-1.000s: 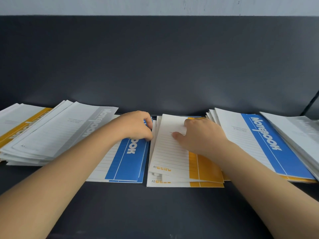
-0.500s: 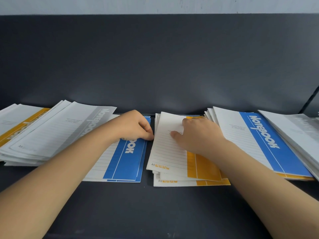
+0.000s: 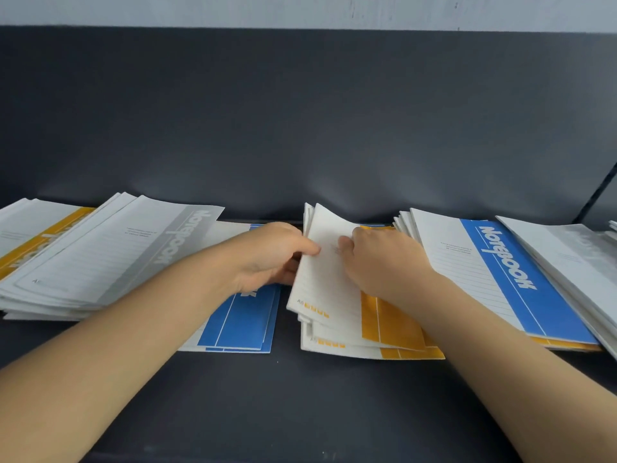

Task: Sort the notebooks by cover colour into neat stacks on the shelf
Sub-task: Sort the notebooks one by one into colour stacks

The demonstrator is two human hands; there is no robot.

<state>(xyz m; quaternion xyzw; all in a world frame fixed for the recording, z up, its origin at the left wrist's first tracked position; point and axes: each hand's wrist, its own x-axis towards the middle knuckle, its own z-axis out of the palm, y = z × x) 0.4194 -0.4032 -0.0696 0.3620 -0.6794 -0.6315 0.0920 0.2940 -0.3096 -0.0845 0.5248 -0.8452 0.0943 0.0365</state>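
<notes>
Notebooks lie in piles along a dark shelf (image 3: 300, 412). In the middle sits a yellow-covered stack (image 3: 394, 329), its top few notebooks lifted at their left edge. My left hand (image 3: 267, 259) pinches that raised left edge, thumb on top and fingers underneath. My right hand (image 3: 380, 259) presses flat on the top yellow notebook. Left of it lies a blue stack (image 3: 240, 322), partly under my left forearm. A grey-covered pile (image 3: 110, 252) is further left, and a blue-topped pile (image 3: 500, 272) is on the right.
A yellow-striped notebook (image 3: 36, 238) shows at the far left under the grey pile. More grey notebooks (image 3: 574, 262) overlap the blue-topped pile at the far right. The shelf's dark back panel (image 3: 300, 128) rises just behind the piles. A dark strut (image 3: 601, 192) slants at the right.
My left hand has moved right from the blue stack to the yellow stack's left edge and taken hold of it. The top yellow notebooks have tilted up on the left.
</notes>
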